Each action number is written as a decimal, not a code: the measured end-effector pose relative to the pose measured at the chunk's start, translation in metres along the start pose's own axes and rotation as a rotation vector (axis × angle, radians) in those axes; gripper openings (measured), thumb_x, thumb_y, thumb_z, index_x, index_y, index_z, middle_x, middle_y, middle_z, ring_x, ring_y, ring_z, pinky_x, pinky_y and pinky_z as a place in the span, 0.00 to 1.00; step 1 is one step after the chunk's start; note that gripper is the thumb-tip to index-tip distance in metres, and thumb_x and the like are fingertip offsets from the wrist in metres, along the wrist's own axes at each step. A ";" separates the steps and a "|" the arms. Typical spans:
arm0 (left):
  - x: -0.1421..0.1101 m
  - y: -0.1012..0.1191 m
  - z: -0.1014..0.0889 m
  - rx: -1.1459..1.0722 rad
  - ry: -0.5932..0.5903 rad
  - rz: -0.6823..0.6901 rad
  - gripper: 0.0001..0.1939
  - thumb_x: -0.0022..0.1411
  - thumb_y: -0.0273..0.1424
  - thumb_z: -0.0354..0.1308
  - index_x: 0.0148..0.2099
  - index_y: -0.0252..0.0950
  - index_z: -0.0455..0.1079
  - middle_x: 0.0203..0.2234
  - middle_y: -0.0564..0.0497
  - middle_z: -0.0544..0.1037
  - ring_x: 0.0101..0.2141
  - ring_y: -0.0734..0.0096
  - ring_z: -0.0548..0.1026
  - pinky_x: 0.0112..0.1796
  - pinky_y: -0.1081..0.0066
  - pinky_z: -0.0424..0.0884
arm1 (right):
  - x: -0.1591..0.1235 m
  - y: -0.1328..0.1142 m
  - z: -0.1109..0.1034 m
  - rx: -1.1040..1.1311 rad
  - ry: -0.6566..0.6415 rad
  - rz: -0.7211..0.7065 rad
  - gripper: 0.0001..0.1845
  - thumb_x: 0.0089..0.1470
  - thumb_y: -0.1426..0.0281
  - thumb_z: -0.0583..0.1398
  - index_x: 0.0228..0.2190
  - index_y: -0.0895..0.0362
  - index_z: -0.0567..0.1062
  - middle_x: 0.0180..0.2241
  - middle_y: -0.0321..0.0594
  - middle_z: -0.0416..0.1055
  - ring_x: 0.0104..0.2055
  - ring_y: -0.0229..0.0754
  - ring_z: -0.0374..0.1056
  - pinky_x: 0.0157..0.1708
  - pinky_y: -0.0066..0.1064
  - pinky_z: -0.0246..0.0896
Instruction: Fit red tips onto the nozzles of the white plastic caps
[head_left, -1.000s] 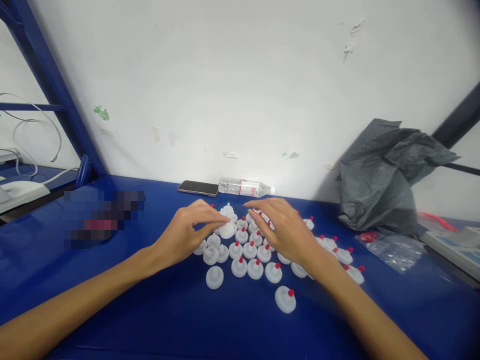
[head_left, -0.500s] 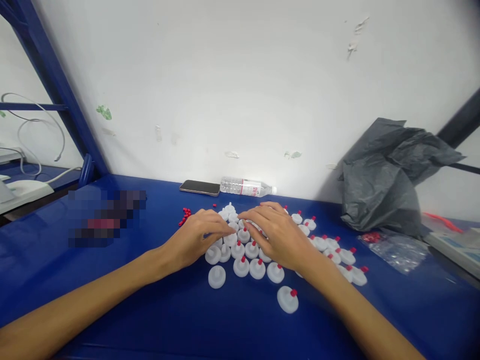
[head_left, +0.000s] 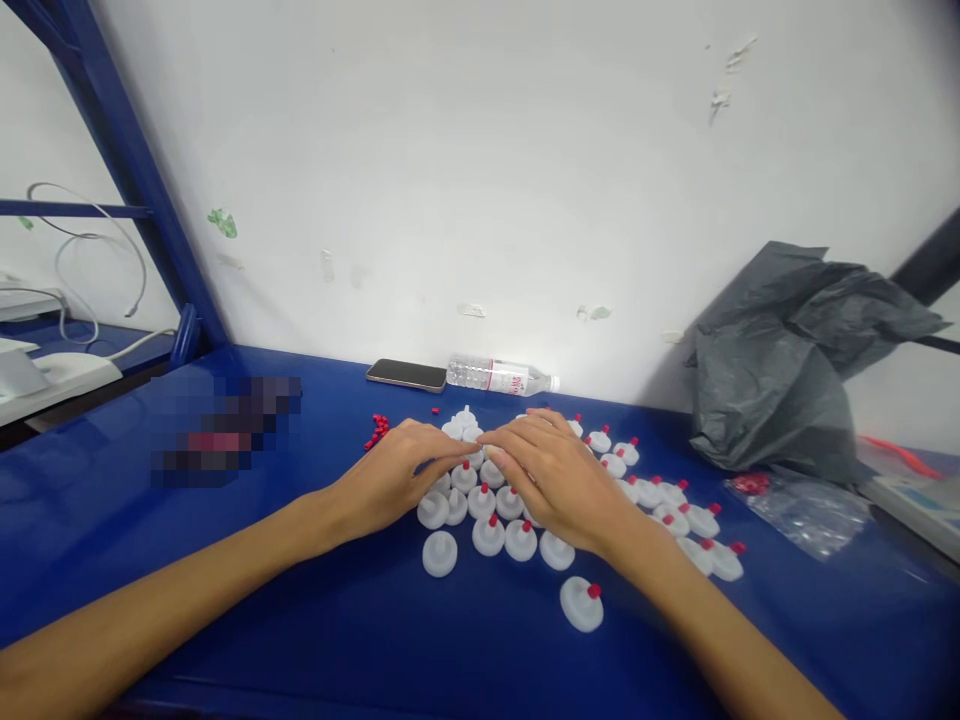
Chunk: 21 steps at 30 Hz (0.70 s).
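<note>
My left hand (head_left: 397,462) reaches in from the left, fingers bent together over a cluster of round white plastic discs with nozzles. My right hand (head_left: 559,475) comes from the right, its fingers drawn toward the thumb. The fingertips of both hands meet above the cluster; whatever lies between them is hidden or too small to make out. Many discs carry a red cap on the nozzle, like the red-capped disc (head_left: 582,603) near the front. An uncapped disc (head_left: 440,553) lies below my left hand. Loose red caps (head_left: 377,431) lie beyond my left hand.
A phone (head_left: 406,375) and a plastic bottle (head_left: 501,376) lie along the wall. To the right are a grey plastic bag (head_left: 780,360) and a clear bag (head_left: 810,515) with red pieces. A blurred patch (head_left: 225,435) covers something at left.
My hands have drawn together so that their fingertips meet. The whole view has shifted slightly, with things appearing a little farther right.
</note>
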<state>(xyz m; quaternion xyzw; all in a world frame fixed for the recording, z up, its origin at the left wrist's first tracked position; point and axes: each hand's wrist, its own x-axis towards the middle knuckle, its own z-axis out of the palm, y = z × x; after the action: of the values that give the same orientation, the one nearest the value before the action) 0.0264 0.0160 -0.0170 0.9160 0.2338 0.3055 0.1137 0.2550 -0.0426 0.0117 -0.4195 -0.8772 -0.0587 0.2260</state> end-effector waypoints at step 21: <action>-0.002 -0.061 0.003 0.549 -0.207 -0.073 0.23 0.71 0.25 0.42 0.64 0.30 0.63 0.60 0.37 0.70 0.65 0.50 0.59 0.60 0.46 0.57 | -0.005 0.002 0.014 0.130 -0.236 0.064 0.25 0.71 0.58 0.44 0.61 0.51 0.68 0.62 0.39 0.66 0.69 0.54 0.50 0.67 0.61 0.41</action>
<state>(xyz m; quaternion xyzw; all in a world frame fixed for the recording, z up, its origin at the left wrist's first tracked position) 0.0055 0.0680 -0.0420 0.9298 0.3275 0.1318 -0.1041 0.2548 -0.0410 -0.0031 -0.4355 -0.8859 0.0552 0.1498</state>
